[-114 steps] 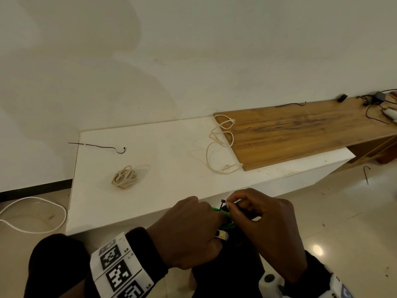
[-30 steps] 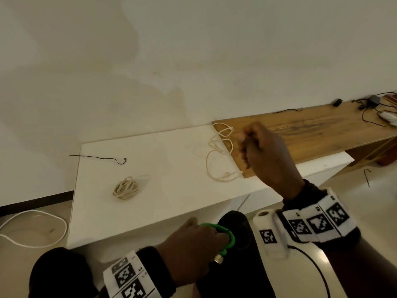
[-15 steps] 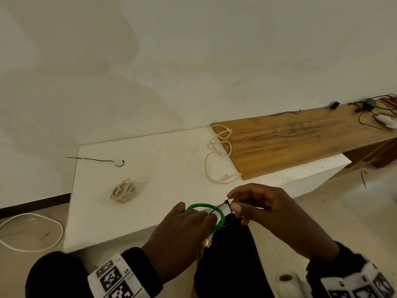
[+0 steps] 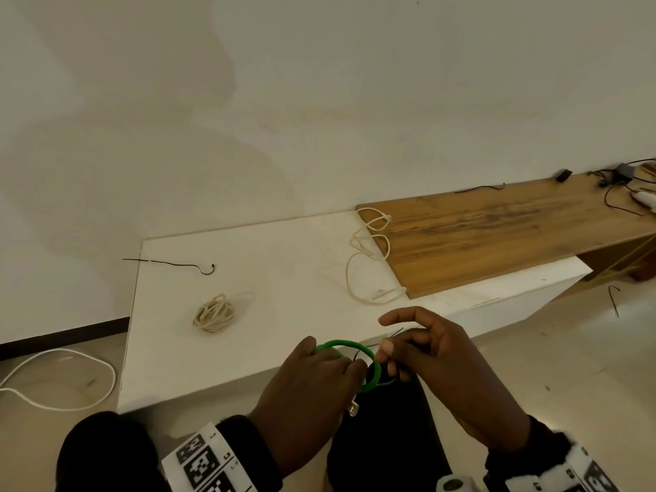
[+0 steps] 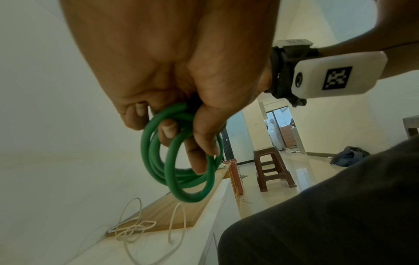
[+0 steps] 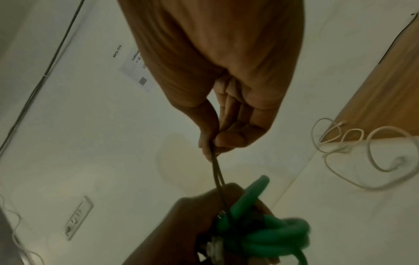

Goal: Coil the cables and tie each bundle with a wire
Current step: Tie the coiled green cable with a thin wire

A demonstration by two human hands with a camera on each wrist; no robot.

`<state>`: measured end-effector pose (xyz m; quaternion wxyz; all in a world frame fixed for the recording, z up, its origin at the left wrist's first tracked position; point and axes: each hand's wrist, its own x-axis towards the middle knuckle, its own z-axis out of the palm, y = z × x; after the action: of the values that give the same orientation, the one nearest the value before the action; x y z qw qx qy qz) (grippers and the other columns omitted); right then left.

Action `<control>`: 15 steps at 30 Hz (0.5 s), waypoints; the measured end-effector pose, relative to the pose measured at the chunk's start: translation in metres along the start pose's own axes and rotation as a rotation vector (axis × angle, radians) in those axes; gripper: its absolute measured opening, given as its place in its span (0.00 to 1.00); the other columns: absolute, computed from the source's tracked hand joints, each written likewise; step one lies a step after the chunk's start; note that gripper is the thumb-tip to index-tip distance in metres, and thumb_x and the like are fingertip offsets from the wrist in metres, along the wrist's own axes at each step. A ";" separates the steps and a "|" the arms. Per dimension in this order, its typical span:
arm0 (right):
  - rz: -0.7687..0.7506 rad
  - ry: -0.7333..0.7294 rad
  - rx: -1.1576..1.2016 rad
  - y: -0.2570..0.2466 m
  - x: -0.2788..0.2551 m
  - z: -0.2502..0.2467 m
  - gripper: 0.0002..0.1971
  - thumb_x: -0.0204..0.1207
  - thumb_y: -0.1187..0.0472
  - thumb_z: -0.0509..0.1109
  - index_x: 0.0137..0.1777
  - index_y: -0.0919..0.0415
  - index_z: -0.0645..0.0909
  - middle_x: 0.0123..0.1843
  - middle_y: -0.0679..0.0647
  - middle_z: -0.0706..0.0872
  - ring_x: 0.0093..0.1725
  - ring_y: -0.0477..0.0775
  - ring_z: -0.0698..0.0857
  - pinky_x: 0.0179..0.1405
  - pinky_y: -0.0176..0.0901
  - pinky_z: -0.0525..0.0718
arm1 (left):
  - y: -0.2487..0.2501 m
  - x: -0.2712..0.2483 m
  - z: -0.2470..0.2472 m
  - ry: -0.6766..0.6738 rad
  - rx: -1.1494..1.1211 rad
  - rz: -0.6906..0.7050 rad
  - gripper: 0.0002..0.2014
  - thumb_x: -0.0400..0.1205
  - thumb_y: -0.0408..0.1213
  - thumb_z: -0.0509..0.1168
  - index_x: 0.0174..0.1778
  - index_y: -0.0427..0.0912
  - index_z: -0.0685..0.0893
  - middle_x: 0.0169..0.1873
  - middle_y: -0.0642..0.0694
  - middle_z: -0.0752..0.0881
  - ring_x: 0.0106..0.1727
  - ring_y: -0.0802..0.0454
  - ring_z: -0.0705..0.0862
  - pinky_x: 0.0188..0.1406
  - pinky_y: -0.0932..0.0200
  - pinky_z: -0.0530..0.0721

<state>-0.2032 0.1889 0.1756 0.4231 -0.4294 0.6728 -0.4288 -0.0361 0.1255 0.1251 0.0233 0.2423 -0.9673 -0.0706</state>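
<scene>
My left hand [image 4: 312, 381] is gripping the green coil [image 5: 181, 161] while my right fingers [image 6: 226, 139] are pinching both tie-wire [image 6: 217, 172] ends; twisting should stay tight.

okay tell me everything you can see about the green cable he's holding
The green cable is a smooth, round, rubbery-looking cord wound into a small coil of several loops. The left hand grips one side of the coil, fingers curled through it, holding it in the air in front of the white table. A thin dark wire runs from the bundle up to the right hand, which pinches it. A small metal connector hangs below the grip.
</scene>
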 end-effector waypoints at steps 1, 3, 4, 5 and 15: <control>-0.009 0.005 0.010 -0.002 0.000 -0.002 0.09 0.74 0.65 0.71 0.53 0.56 0.79 0.36 0.56 0.92 0.33 0.51 0.87 0.37 0.37 0.84 | 0.000 0.000 0.000 0.011 -0.001 0.004 0.17 0.66 0.32 0.43 0.39 0.50 0.75 0.25 0.55 0.80 0.27 0.53 0.79 0.34 0.59 0.64; -0.027 0.015 0.048 -0.006 0.000 -0.005 0.09 0.74 0.68 0.71 0.52 0.59 0.77 0.36 0.59 0.92 0.33 0.54 0.87 0.36 0.38 0.85 | -0.001 0.001 0.001 0.020 -0.005 0.012 0.17 0.65 0.32 0.44 0.39 0.50 0.75 0.24 0.55 0.79 0.26 0.53 0.77 0.34 0.60 0.63; -0.036 0.023 0.070 -0.007 0.000 -0.007 0.10 0.74 0.69 0.70 0.52 0.60 0.76 0.36 0.59 0.92 0.34 0.55 0.88 0.37 0.39 0.86 | -0.001 0.001 0.002 0.021 -0.005 0.013 0.17 0.65 0.32 0.44 0.38 0.50 0.75 0.24 0.55 0.79 0.26 0.53 0.77 0.34 0.60 0.63; -0.047 0.031 0.088 -0.008 0.000 -0.008 0.10 0.73 0.69 0.70 0.52 0.60 0.75 0.36 0.59 0.92 0.36 0.57 0.88 0.40 0.40 0.87 | -0.001 0.003 0.002 0.022 -0.006 0.012 0.17 0.65 0.32 0.43 0.38 0.50 0.75 0.24 0.55 0.78 0.26 0.54 0.77 0.34 0.60 0.62; -0.042 0.032 0.060 -0.005 0.000 -0.002 0.06 0.71 0.68 0.73 0.47 0.60 0.83 0.39 0.54 0.93 0.39 0.51 0.91 0.41 0.36 0.87 | -0.005 0.002 0.008 -0.016 -0.024 -0.011 0.19 0.68 0.34 0.42 0.42 0.51 0.77 0.28 0.55 0.81 0.28 0.53 0.77 0.36 0.59 0.67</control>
<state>-0.2043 0.1883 0.1810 0.4158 -0.4235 0.6573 -0.4645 -0.0356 0.1211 0.1159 0.0183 0.2467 -0.9652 -0.0844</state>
